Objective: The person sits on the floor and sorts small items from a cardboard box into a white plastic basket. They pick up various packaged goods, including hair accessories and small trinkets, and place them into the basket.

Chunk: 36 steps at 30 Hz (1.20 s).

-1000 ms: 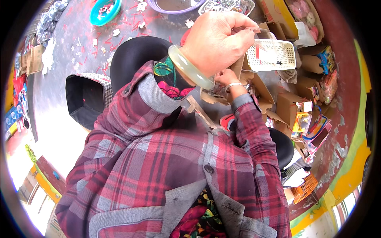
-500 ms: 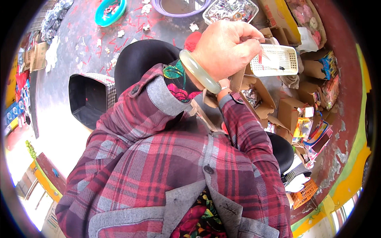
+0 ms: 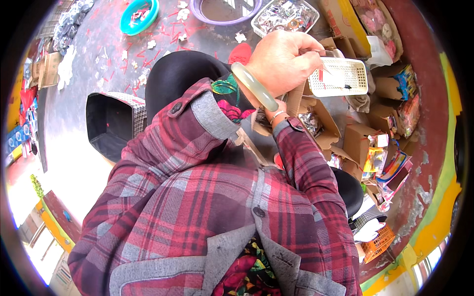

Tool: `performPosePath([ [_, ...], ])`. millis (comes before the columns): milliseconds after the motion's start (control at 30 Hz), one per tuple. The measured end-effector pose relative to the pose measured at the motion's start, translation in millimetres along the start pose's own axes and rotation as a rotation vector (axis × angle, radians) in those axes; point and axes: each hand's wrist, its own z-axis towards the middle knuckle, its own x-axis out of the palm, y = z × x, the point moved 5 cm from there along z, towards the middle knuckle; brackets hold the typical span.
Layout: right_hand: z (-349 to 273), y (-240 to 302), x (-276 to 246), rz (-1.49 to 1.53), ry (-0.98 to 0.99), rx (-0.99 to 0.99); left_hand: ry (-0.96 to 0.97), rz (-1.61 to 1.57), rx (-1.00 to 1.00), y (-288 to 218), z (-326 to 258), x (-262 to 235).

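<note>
My left hand [image 3: 283, 63], with a pale green bangle [image 3: 254, 86] at its wrist, is held out ahead with thumb and forefinger pinched together. A thin, pale, see-through edge shows at its fingertips, too small to name. Just right of those fingertips stands a white perforated plastic basket [image 3: 353, 79] with a few small red and dark bits in it. Below and behind the left hand is my right hand [image 3: 279, 107]; only a part near the wrist shows, with a thin band, and its fingers are hidden.
A white basket of small shiny packets [image 3: 286, 18], a purple basin [image 3: 224, 20] and a teal basin [image 3: 139, 17] stand ahead. Open cardboard boxes [image 3: 353, 140] crowd the right side. A black-lined bin [image 3: 111, 126] is at the left. Red and white scraps litter the floor.
My left hand has shifted very slightly to the right and nearer, still pinched. A little more of my right wrist shows beneath it. The baskets and boxes stand as before.
</note>
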Motion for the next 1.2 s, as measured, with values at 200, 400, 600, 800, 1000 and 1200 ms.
performPosePath([
  [200,-13.5,-0.2,-25.4,0.102,0.078,0.006,-0.011,0.048,0.021,1.3,1.2,1.9],
  [400,-20.7,-5.8,-50.9,0.437,0.066,0.349,0.004,0.028,-0.005,4.9,1.2,4.6],
  [600,11.0,-7.9,-0.7,0.619,-0.024,0.381,-0.02,-0.04,-0.059,5.3,0.4,4.2],
  [800,48.8,-63.3,101.8,0.962,-0.092,0.369,0.044,0.043,0.008,-3.2,1.5,8.2],
  [1000,-70.4,1.6,-86.5,1.494,0.36,0.391,0.029,0.046,0.004,0.2,-3.6,3.8],
  [1200,-193.7,-16.0,-232.7,1.664,0.107,-0.101,0.123,-0.11,-0.065,14.8,-3.1,7.8],
])
